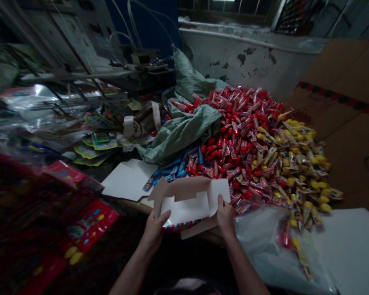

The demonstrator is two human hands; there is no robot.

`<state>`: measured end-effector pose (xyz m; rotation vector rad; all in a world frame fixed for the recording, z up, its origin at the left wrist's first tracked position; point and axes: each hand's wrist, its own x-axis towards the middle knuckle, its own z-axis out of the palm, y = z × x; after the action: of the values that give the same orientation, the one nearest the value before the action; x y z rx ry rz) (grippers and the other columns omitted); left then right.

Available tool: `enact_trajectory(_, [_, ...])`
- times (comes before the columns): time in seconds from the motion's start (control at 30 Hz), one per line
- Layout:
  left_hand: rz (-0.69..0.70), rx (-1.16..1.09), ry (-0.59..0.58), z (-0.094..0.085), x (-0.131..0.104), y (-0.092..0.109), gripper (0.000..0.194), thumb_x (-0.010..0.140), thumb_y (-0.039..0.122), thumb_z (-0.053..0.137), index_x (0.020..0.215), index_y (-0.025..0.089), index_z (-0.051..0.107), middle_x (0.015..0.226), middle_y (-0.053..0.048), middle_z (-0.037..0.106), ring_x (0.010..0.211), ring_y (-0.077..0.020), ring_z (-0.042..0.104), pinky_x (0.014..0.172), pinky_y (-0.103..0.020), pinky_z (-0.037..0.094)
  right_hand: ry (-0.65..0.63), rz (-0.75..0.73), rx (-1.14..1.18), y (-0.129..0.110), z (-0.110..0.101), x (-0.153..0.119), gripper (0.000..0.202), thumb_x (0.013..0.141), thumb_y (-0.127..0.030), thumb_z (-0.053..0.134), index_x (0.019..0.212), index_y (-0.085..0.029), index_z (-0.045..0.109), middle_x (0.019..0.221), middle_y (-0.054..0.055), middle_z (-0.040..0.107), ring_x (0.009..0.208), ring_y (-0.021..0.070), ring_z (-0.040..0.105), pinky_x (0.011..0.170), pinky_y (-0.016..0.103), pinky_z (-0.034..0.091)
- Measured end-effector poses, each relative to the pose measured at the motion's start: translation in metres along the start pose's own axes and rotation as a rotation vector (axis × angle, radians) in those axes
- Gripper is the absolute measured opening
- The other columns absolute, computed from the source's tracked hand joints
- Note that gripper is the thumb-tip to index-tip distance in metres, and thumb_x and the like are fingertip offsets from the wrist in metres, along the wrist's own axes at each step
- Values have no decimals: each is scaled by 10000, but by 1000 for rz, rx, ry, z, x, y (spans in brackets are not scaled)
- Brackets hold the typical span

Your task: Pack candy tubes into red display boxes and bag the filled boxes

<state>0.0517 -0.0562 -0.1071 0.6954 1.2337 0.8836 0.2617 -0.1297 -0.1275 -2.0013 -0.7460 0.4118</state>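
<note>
An open cardboard box (187, 207), white inside with a colourful printed edge, is held between my two hands at the front edge of the table. My left hand (155, 229) grips its left side, thumb on the rim. At the right side, my right hand (225, 215) is closed on a white flap. The box's flaps stand spread outward, and nothing shows inside it. Just behind the box lies a big pile of red-capped wrapped tubes (233, 143), with yellow ones (295, 155) to the right and a few blue ones (175, 170) at the left.
A green woven sack (184, 127) lies over the pile. White card (130, 178) is left of the box. A clear plastic bag (264, 241) and a white sheet (347, 246) lie at the right. Red printed packages (92, 223) fill the lower left. Large brown cardboard (341, 102) stands at the right.
</note>
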Motion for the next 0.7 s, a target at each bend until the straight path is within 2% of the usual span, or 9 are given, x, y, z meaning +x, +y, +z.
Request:
enact_trajectory(0.1, [39,52,3,6,3,-1,612,528,284,753,1087,107,579,803,-37,696,710,-213,670,661,-307,532,56,-263,45,1,13,-9,571,939,-525,337,1047,-91,692,1013,173,714,961,258,669,853,348,515])
enact_trajectory(0.17, [98,145,-28,8,4,-3,642,580,325,712,1162,98,563,899,-66,700,824,-243,672,730,-333,534,86,-435,14,3,20,-13,483,945,-425,403,1265,-109,577,1235,162,630,1146,247,596,972,377,480])
enact_trajectory(0.23, [219,285,-48,7,5,-5,634,655,376,656,1217,99,556,1054,-105,684,998,-282,640,856,-378,510,103,-535,-43,4,24,-14,456,962,-290,382,1388,-145,458,1347,134,555,1244,223,529,1024,383,460])
enact_trajectory(0.33, [413,555,-23,2,3,-9,588,771,431,547,1268,117,554,1221,-135,623,1175,-318,549,1008,-435,419,128,-628,-143,6,23,-13,552,945,-122,295,1491,-203,270,1412,96,497,1283,201,492,1035,377,468])
enact_trajectory(0.4, [472,707,0,1,0,-9,556,837,404,469,1333,157,514,1271,-128,599,1215,-315,525,1032,-445,397,128,-629,-219,5,20,-14,640,911,-60,263,1519,-221,143,1466,96,427,1278,214,497,980,361,515])
enact_trajectory(0.47, [523,808,-10,3,-2,-7,556,877,318,412,1423,215,413,1314,-107,574,1239,-290,515,1027,-432,408,106,-578,-283,3,18,-19,699,873,-24,239,1521,-239,90,1518,104,334,1237,242,537,859,338,578])
enact_trajectory(0.57, [635,933,-44,11,-5,-2,650,859,152,378,1489,279,276,1406,-100,477,1256,-269,503,1000,-418,441,75,-529,-353,5,18,-26,751,833,-8,245,1511,-309,129,1559,102,227,1095,275,634,664,322,614])
enact_trajectory(0.7, [667,1165,-87,17,-2,4,798,752,-13,369,1445,382,340,1531,-84,266,1252,-323,500,923,-449,497,34,-491,-538,16,27,-32,801,807,18,287,1478,-410,199,1581,114,82,889,290,707,486,333,593])
